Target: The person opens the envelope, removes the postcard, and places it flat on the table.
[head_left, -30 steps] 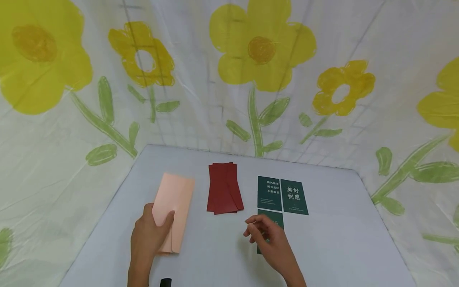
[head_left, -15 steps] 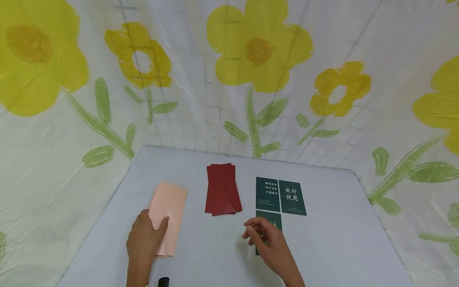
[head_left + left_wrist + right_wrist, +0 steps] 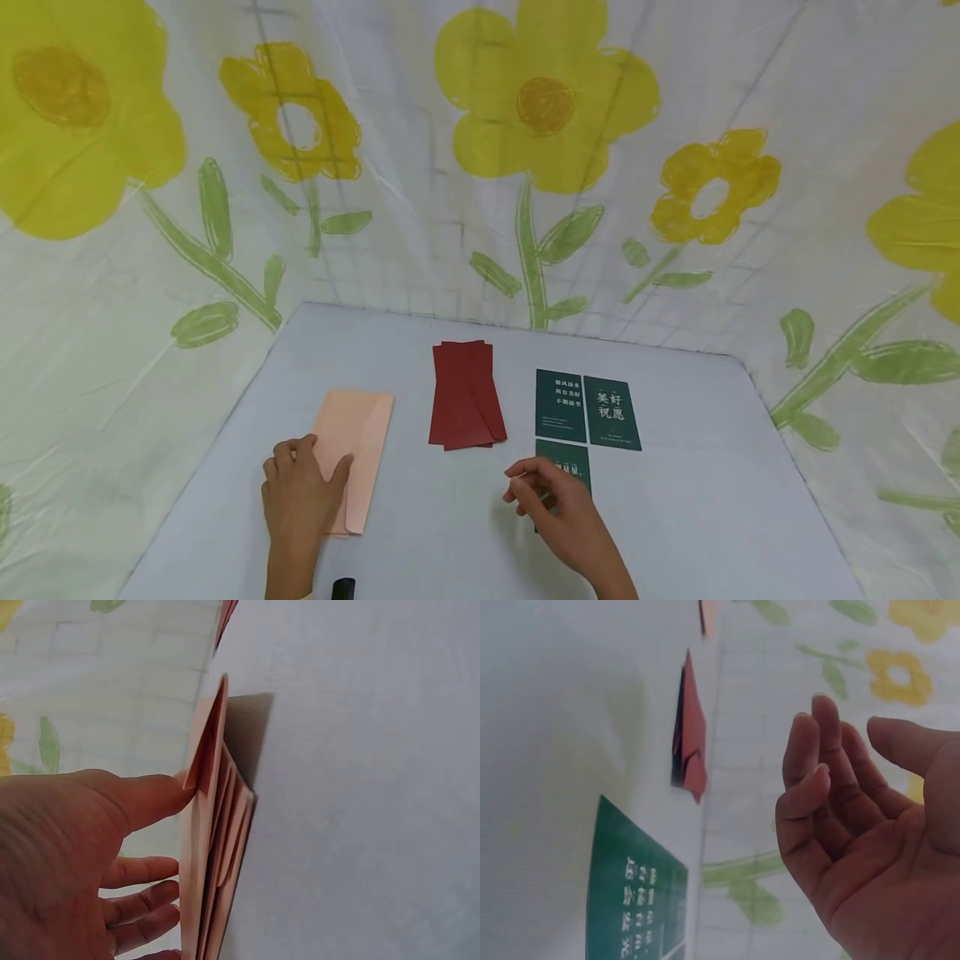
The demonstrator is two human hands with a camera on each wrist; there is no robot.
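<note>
My left hand (image 3: pixel 298 496) lies over the left side of a small stack of pink envelopes (image 3: pixel 365 454) on the table. Its thumb touches the top of the stack and the fingers are loosely spread along the edge. The left wrist view shows several layers of pink envelope (image 3: pixel 206 847) fanned slightly apart. Hovering with loosely curled fingers, my right hand (image 3: pixel 562 517) holds nothing. It partly hides the lower green cards (image 3: pixel 555 451), whose white print shows in the right wrist view. Red envelopes (image 3: pixel 459 396) lie overlapped in the middle.
Two more green cards with white characters lie side by side at right: one at left (image 3: pixel 559 407), another card (image 3: pixel 612 414) beside it. A black object (image 3: pixel 343 588) pokes in at the table's near edge. A flowered curtain (image 3: pixel 420 208) surrounds the white table (image 3: pixel 690 500).
The pink envelopes came down and slightly left and now rest on the table. My left hand's grip loosened from them. The right hand stayed nearly still.
</note>
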